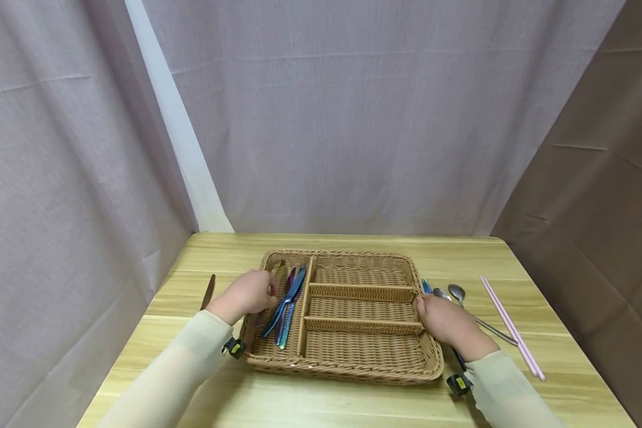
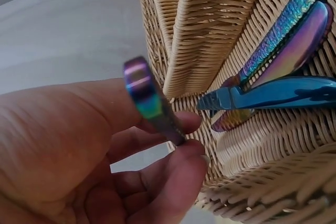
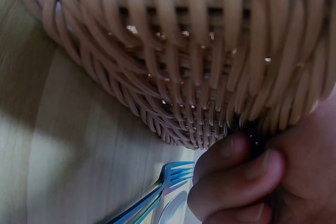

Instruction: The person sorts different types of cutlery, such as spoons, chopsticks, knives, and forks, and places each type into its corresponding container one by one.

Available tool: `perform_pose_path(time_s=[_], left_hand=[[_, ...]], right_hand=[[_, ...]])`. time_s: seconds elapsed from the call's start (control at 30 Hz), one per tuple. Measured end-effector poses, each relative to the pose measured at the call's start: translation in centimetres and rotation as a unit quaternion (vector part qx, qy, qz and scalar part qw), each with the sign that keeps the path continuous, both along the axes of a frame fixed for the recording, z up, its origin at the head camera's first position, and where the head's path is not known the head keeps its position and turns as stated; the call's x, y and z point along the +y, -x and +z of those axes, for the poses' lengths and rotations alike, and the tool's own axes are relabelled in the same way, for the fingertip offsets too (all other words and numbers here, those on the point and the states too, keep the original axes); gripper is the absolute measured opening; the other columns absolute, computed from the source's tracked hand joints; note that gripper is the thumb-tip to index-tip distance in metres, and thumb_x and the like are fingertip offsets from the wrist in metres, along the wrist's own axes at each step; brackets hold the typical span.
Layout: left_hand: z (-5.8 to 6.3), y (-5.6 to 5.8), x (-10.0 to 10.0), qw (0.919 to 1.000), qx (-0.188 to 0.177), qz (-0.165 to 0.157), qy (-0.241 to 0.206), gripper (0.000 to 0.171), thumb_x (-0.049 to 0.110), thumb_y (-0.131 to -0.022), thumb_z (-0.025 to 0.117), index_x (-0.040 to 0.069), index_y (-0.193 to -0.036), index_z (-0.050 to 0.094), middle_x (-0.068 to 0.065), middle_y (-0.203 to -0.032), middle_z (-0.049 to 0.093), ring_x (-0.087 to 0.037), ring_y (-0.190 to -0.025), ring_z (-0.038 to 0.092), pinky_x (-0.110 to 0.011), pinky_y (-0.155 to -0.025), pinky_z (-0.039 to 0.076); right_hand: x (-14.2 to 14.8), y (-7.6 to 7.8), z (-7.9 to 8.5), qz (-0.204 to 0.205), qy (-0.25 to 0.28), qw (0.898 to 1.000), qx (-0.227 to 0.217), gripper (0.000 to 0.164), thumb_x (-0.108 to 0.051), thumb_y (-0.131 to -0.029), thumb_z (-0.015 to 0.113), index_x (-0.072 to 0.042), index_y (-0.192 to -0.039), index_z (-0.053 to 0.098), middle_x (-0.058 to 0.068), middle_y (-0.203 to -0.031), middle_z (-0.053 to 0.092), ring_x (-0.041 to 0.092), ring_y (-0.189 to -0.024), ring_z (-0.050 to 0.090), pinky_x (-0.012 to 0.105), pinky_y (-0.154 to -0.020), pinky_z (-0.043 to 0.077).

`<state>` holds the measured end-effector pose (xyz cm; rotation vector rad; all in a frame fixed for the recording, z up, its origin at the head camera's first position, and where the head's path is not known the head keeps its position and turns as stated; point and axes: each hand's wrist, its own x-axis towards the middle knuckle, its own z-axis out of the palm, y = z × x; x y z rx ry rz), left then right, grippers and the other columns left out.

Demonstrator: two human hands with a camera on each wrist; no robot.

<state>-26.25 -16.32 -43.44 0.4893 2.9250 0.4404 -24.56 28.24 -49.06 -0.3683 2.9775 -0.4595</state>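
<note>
A wicker cutlery basket (image 1: 348, 371) with one long left compartment and several shorter ones beside it sits on the table. My left hand (image 1: 251, 291) is over its left compartment. Thumb and fingertips pinch a rainbow-coloured knife (image 2: 149, 100), seen nearly edge-on in the left wrist view. Several blue and purple knives (image 1: 286, 309) lie crossed in that compartment, some with hammered handles. At the basket's right end, my right hand (image 1: 446, 321) grips the rim, fingers curled against the wicker in the right wrist view.
Another knife (image 1: 208, 291) lies on the table left of the basket, partly behind my left wrist. Right of the basket are a blue fork (image 3: 176, 174), spoons (image 1: 456, 291) and pink chopsticks (image 1: 513, 333). Grey curtains (image 1: 353, 131) hang behind the wooden table (image 1: 460, 249).
</note>
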Motion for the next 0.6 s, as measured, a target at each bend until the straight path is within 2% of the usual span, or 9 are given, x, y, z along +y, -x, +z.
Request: perform_pose_path(time_s=[0.1, 0.33, 0.6], left_hand=[[0.0, 0.1, 0.2, 0.9999, -0.003, 0.001, 0.009, 0.020, 0.011, -0.093, 0.081, 0.019, -0.079, 0.070, 0.002, -0.081, 0.064, -0.018, -0.071, 0.057, -0.039, -0.072, 0.052], [0.2, 0.3, 0.7, 0.9997, -0.008, -0.005, 0.021, 0.024, 0.011, -0.093, 0.082, 0.017, -0.075, 0.067, 0.003, -0.075, 0.063, -0.017, -0.069, 0.056, -0.038, -0.071, 0.052], [0.5, 0.8, 1.4, 0.9993, -0.008, -0.018, 0.032, 0.029, 0.009, -0.090, 0.080, 0.019, -0.068, 0.065, 0.006, -0.068, 0.060, -0.014, -0.063, 0.053, -0.035, -0.067, 0.050]], right_hand=[[0.0, 0.1, 0.1, 0.000, 0.002, 1.000, -0.001, 0.046, -0.028, -0.120, 0.030, -0.003, -0.109, 0.068, 0.023, -0.118, 0.072, 0.047, -0.111, 0.072, 0.066, -0.097, 0.055], [0.1, -0.1, 0.0, 0.006, 0.001, 1.000, 0.005, 0.050, -0.025, -0.119, 0.032, 0.008, -0.130, 0.067, 0.028, -0.127, 0.071, 0.052, -0.117, 0.069, 0.067, -0.101, 0.054], [0.0, -0.1, 0.0, 0.007, -0.003, 1.000, 0.008, 0.050, -0.025, -0.119, 0.033, 0.009, -0.131, 0.067, 0.029, -0.128, 0.071, 0.053, -0.118, 0.069, 0.067, -0.102, 0.054]])
